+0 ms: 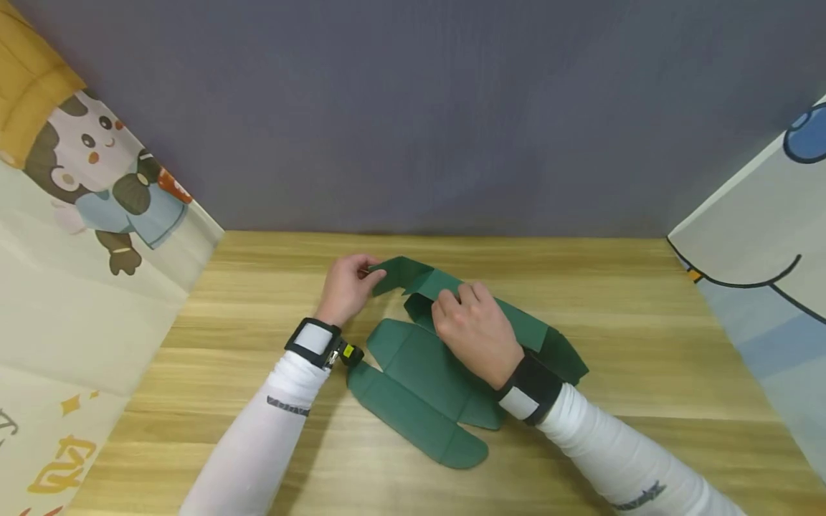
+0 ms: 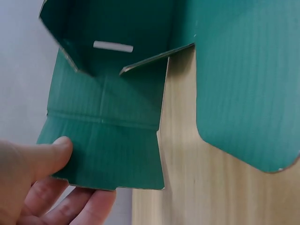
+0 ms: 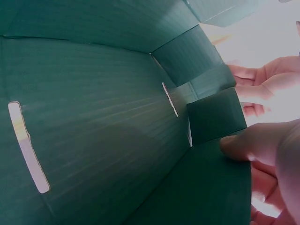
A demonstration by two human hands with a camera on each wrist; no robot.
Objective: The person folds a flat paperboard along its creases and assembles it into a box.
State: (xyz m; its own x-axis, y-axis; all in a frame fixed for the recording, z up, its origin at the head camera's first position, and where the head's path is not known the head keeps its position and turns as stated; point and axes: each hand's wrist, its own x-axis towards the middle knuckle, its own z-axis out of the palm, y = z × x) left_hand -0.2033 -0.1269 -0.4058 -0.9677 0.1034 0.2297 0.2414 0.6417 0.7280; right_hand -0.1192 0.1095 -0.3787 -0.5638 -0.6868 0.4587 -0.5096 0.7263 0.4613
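- centrally, a green cardboard box [image 1: 426, 365], partly folded, sits on a wood-grain table [image 1: 258, 287], slanting from far left to near right between the person's forearms.
- its far long side [image 1: 525, 328] stands raised; a rounded strip [image 1: 413, 419] of the same card spreads out towards the person.
- the left hand [image 1: 348, 287] is at the far left end of the box. its thumb lies on the face of an end flap [image 2: 112, 154] and its fingers bend behind, pinching the flap near its outer edge with just the card between them.
- the right hand [image 1: 477, 330] reaches over the middle of the box, knuckles up. from its wrist, i see the thumb pressed on the inside of a side panel [image 3: 201, 183] and the fingers curled behind, so the card is gripped between them.
- inside, a long pale slot [image 3: 29, 147] and a thinner slit [image 3: 169, 99] are cut through the card.
- black bands circle both wrists, over white sleeves [image 1: 252, 444].
- beyond the table rises a plain grey-blue wall [image 1: 452, 129]; to the left, a printed screen [image 1: 58, 287] shows a cartoon figure in a yellow hat.
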